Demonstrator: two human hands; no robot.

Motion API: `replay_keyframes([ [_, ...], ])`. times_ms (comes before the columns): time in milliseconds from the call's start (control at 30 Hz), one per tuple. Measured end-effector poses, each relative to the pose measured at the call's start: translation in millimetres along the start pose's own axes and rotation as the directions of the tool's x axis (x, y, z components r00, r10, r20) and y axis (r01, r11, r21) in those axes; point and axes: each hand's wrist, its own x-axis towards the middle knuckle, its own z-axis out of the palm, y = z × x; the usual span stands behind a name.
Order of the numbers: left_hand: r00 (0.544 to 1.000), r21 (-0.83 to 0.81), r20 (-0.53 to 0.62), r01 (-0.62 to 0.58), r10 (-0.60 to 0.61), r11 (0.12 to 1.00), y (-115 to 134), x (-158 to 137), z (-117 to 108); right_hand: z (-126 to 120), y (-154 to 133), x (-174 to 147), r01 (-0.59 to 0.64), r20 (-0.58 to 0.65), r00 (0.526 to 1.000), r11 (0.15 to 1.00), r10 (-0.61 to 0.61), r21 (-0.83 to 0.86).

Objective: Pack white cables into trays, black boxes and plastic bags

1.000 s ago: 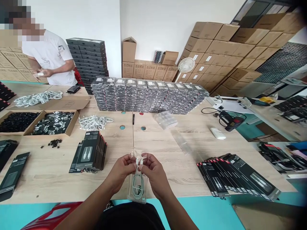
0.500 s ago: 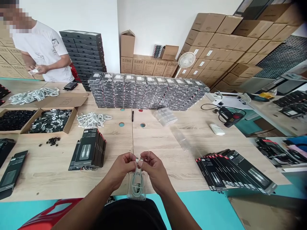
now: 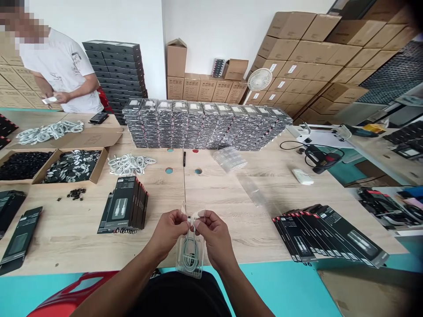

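A coiled white charging cable [image 3: 191, 254] lies in a clear plastic tray [image 3: 199, 269] at the table's front edge, close to my body. My left hand [image 3: 171, 231] is closed, thumb and finger pinching one cable end near the tray's upper part. Opposite it, my right hand [image 3: 213, 233] pinches the other cable end, its fingertips almost meeting the left ones. Both connectors are partly hidden by my fingers. A small dark piece sits on the coil inside the tray.
Black printed boxes [image 3: 120, 204] stand left of my hands; more black boxes [image 3: 330, 235] fan out at right. Loose white cables [image 3: 130, 164] and a carton of dark oval pieces [image 3: 74, 166] lie further left. Wrapped packs [image 3: 205, 125] form a wall behind. A person [image 3: 62, 70] stands back left.
My right fingers have shifted at the cable end, and the clear tray's top edge now shows behind the hands. The view has moved slightly. The other person's hands have moved a little.
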Motion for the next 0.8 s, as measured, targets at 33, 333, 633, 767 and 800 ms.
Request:
replay_keyframes([
  [33,1.000,-0.005,-0.002,0.002,-0.002,1.000,-1.0,0.7,1.1,-0.2,0.4,-0.3,0.004,-0.003,1.000,1.000,-0.004,-0.007],
  [333,0.988,-0.145,0.136,0.092,-0.072,0.985,7.1,-3.2,7.5,-9.6,-1.6,1.9,-0.086,0.039,0.996,0.990,0.082,0.111],
  [633,0.977,-0.255,0.166,0.172,-0.132,0.952,3.9,-6.9,1.5,-19.3,-1.2,10.4,-0.272,0.164,0.957,0.935,0.239,0.228],
  [767,0.971,-0.299,0.196,0.190,-0.134,0.935,4.2,-8.1,-1.5,-19.2,5.1,14.4,-0.316,0.177,0.944,0.918,0.279,0.239],
  [800,0.971,-0.306,0.202,0.188,-0.129,0.933,4.9,-8.4,-2.1,-19.0,5.4,14.0,-0.312,0.182,0.945,0.918,0.273,0.242],
])
